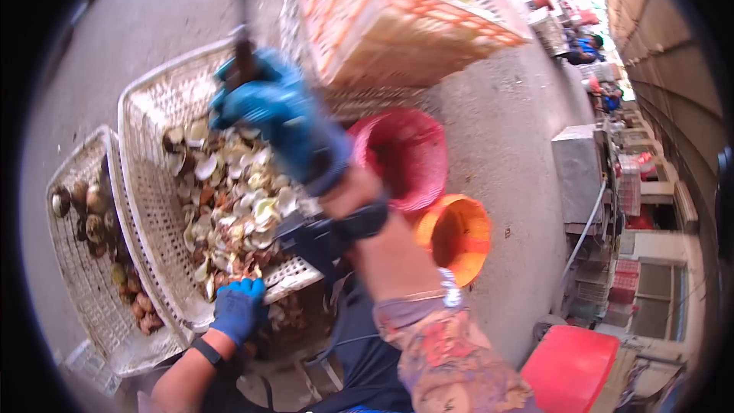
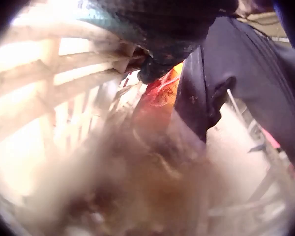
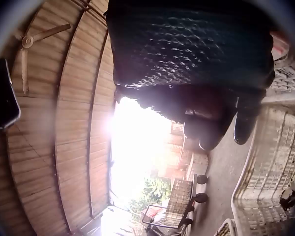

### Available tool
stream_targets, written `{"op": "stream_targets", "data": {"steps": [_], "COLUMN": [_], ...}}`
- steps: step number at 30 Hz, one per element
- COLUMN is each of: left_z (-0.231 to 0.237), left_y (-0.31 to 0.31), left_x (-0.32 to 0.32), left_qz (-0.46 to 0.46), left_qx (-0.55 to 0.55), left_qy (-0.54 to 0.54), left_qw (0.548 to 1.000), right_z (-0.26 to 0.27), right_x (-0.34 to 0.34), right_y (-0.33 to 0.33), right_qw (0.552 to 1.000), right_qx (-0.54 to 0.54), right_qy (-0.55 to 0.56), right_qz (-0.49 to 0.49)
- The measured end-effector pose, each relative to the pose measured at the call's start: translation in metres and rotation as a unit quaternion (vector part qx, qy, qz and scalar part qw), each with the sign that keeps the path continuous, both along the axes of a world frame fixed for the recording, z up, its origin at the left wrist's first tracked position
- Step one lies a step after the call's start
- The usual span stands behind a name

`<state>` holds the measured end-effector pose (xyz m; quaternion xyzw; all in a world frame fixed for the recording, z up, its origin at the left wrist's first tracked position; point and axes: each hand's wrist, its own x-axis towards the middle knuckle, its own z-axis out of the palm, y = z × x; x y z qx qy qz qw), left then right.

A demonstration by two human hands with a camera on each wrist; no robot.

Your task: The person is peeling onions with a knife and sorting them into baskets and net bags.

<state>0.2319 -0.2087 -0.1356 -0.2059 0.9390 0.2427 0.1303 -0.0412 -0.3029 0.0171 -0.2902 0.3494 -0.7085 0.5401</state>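
Observation:
In the head view, the teal-gloved right hand [image 1: 279,111] grips the brown handle of a tool [image 1: 243,61] above a white basket [image 1: 141,176]; the tool's long, thin upper part is blurred. Pale and brown peelings or shells [image 1: 241,206] lie in this basket. The blue-gloved left hand [image 1: 238,312] grips the basket's near rim, fingertips over the edge. In the left wrist view, the dark glove [image 2: 162,42] is beside the slatted basket wall [image 2: 54,83]. Curled gloved fingers of the right hand [image 3: 196,73] fill the top of the right wrist view.
A smaller basket [image 1: 84,252] with round brown items stands at the left. An orange-white crate [image 1: 382,30] holds pale items behind. Right of the basket are a pink container [image 1: 420,160] and an orange bucket [image 1: 475,241]. A red seat or stool [image 1: 569,363] stands lower right.

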Motion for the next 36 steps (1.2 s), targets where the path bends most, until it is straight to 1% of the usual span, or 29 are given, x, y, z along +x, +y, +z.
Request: {"op": "stream_targets", "data": {"steps": [1, 2, 3, 5, 7, 8, 9, 10, 11, 13, 14, 15, 17, 18, 19, 20, 21, 23, 24, 25, 27, 28, 29, 31, 33, 35, 36], "left_z": [0.004, 0.004, -0.001, 0.005, -0.042, -0.055, -0.053, -0.028, 0.014, 0.009, 0.008, 0.002, -0.001, 0.01, 0.001, -0.002, 0.004, 0.045, 0.065, 0.085, 0.153, 0.179, 0.203, 0.246, 0.266, 0.272, 0.268], "left_y": [0.003, 0.004, 0.003, 0.007, 0.004, 0.002, -0.001, 0.004, 0.008, 0.008, 0.015, 0.022, 0.023, 0.021, 0.012, 0.004, -0.011, -0.019, -0.033, -0.042, -0.048, -0.051, -0.052, -0.042, -0.017, 0.021, 0.039], "left_x": [-0.002, -0.01, -0.017, -0.025, -0.019, -0.02, -0.021, -0.023, -0.026, -0.024, -0.022, -0.021, -0.012, -0.007, -0.008, -0.008, -0.011, -0.014, -0.005, 0.002, 0.027, 0.045, 0.066, 0.104, 0.139, 0.16, 0.168], "left_qz": [0.0, 0.006, 0.012, 0.155, 0.178, 0.183, 0.186, 0.2, 0.204, 0.153, 0.169, 0.154, 0.136, 0.121, 0.079, 0.029, -0.014, -0.04, -0.03, -0.023, 0.034, 0.061, 0.088, 0.172, 0.149, 0.16, 0.159], "left_qx": [-0.035, -0.036, -0.039, -0.043, -0.084, -0.099, -0.103, -0.092, -0.059, -0.052, -0.048, -0.04, -0.039, -0.01, 0.003, 0.038, 0.067, 0.007, 0.011, 0.018, -0.032, -0.056, -0.082, -0.054, -0.153, -0.148, -0.128], "left_qy": [0.015, 0.006, -0.01, 0.043, 0.042, 0.027, 0.0, -0.03, -0.096, -0.127, -0.123, -0.117, -0.117, -0.105, -0.118, -0.124, -0.122, -0.14, -0.108, -0.073, -0.036, -0.022, -0.009, -0.053, -0.076, -0.021, 0.04], "left_qw": [0.999, 0.999, 0.999, 0.986, 0.98, 0.978, 0.977, 0.975, 0.972, 0.979, 0.977, 0.98, 0.983, 0.987, 0.99, 0.991, 0.99, 0.989, 0.994, 0.997, 0.998, 0.996, 0.993, 0.982, 0.974, 0.976, 0.978], "right_z": [0.009, 0.01, 0.028, 0.053, 0.062, 0.08, 0.093, 0.098, 0.099, 0.101, 0.098, 0.088, 0.06, 0.039, 0.014, -0.003, -0.013, -0.042, -0.045, -0.036, -0.023, -0.006, -0.011, -0.025, -0.024, -0.017, -0.01], "right_x": [0.018, 0.035, 0.056, 0.092, 0.098, 0.105, 0.109, 0.111, 0.112, 0.11, 0.108, 0.107, 0.102, 0.09, 0.081, 0.074, 0.065, 0.05, 0.046, 0.052, 0.055, 0.061, 0.059, 0.056, 0.061, 0.065, 0.068], "right_y": [0.004, 0.0, 0.008, 0.03, 0.051, 0.069, 0.09, 0.112, 0.131, 0.17, 0.185, 0.196, 0.208, 0.203, 0.204, 0.207, 0.203, 0.203, 0.199, 0.196, 0.182, 0.183, 0.177, 0.174, 0.177, 0.184, 0.189], "right_qw": [1.0, 0.998, 0.997, 0.997, 0.991, 0.996, 0.999, 0.999, 0.998, 0.996, 0.992, 0.986, 0.989, 0.993, 0.996, 0.996, 0.995, 0.991, 0.982, 0.987, 0.994, 0.993, 0.995, 0.995, 0.995, 0.997, 0.998], "right_qx": [0.005, -0.021, -0.029, -0.063, -0.067, -0.035, 0.005, 0.0, -0.005, 0.02, 0.043, 0.07, 0.073, 0.061, 0.059, 0.078, 0.092, 0.131, 0.186, 0.16, 0.108, 0.117, 0.097, 0.042, 0.06, 0.069, 0.069], "right_qy": [0.006, -0.001, -0.007, 0.029, 0.005, 0.016, 0.029, 0.042, 0.06, 0.082, 0.119, 0.15, 0.128, 0.096, 0.06, 0.029, 0.005, 0.007, -0.004, -0.031, -0.031, -0.014, -0.023, -0.046, -0.042, -0.024, -0.01], "right_qz": [0.021, 0.052, 0.064, 0.028, 0.113, 0.086, 0.045, 0.028, 0.008, 0.025, 0.023, 0.026, 0.021, 0.028, 0.035, 0.033, 0.036, 0.035, 0.015, -0.005, 0.008, -0.007, 0.021, 0.079, 0.06, 0.025, 0.002]}}
